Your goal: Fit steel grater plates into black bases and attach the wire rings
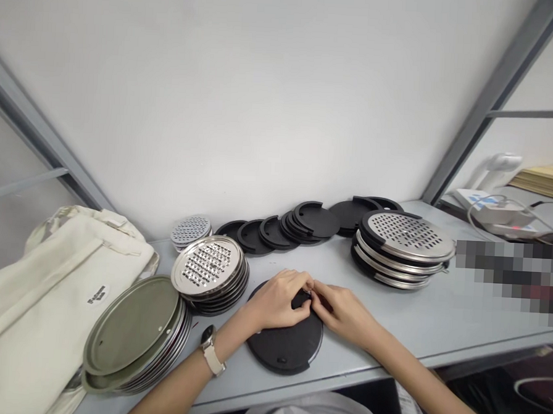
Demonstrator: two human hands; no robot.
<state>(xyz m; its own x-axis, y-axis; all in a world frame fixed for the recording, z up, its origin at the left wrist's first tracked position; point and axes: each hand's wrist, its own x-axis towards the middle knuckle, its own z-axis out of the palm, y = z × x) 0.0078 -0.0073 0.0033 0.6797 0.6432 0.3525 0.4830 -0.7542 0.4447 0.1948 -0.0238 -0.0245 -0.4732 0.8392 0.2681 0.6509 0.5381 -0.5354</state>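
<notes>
A round black plastic disc [283,343] lies flat on the grey table in front of me, with a small slot near its lower edge. My left hand [281,298] rests over its upper part, thumb and fingers closed in a pinch. From the right, my right hand [342,312] meets it at the disc's upper right edge, its fingers pinched too. Whatever is between the fingertips is too small and covered to name. Left of the disc stands a stack of round metal grater plates [208,265]; to the right is a stack of grater plates with black rims [409,235].
Several black discs [317,221] lie overlapping along the wall, beside a small grater stack [190,230]. Olive-green round plates [133,329] are piled at the left, against a cream bag [59,282]. A power strip with cables [503,213] sits far right. The table's front edge runs close to me.
</notes>
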